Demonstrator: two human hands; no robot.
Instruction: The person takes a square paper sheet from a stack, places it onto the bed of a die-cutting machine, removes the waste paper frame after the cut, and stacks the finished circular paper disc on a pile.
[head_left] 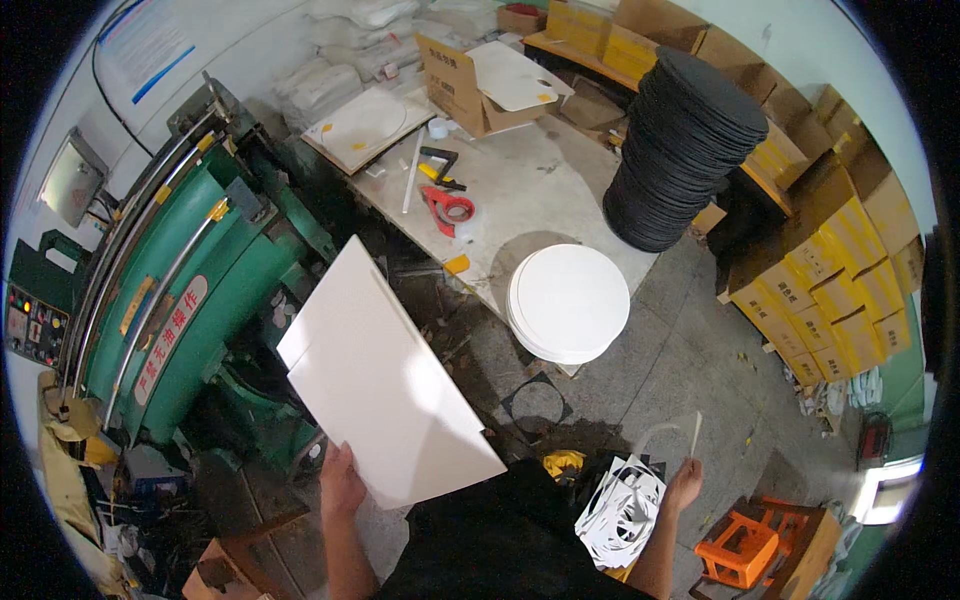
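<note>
My left hand (343, 482) grips the lower left edge of a white board (385, 390), fingers partly hidden behind it. The board is tilted, and the edge of a second one shows along its right side. My right hand (685, 484) is closed on a thin, bent white offcut strip (697, 432), which rises above the fingers. Just left of that hand lies a heap of white cut-out scraps (620, 512) with round holes. Ahead, a stack of white round discs (572, 300) sits at the table's near corner.
A green machine (190, 300) with curved rails stands close on the left. On the table (560, 190) are a tall black disc stack (685, 150), a red tape dispenser (448, 210) and an open carton (450, 80). Yellow-taped cartons (830, 270) and an orange stool (740, 548) stand at right.
</note>
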